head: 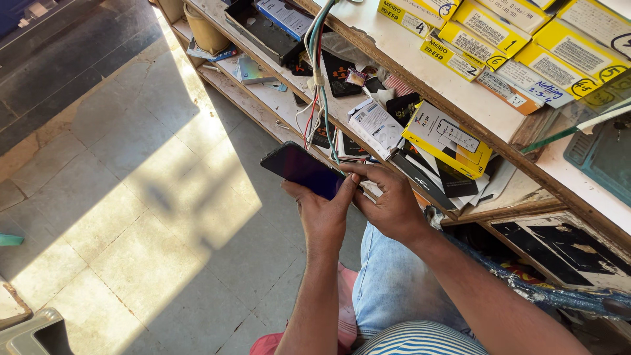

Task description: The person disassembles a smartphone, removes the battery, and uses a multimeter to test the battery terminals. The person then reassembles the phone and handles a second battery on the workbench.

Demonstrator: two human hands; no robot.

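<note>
At the centre of the frame, the left hand (322, 213) grips a dark phone (302, 169) from below, while the right hand (388, 200) pinches its near end. Behind them, a bundle of wires (319, 85) hangs from the cluttered wooden shelf (420, 66).

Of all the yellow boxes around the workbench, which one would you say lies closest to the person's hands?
The yellow box lying on the lower shelf, atop the dark flat packets, just beyond the right hand. The other yellow boxes sit in a row on the upper counter, farther off.

Open floor (131, 197) lies left; cluttered shelves (407, 131) and hanging wires (317, 98) crowd right.
</note>
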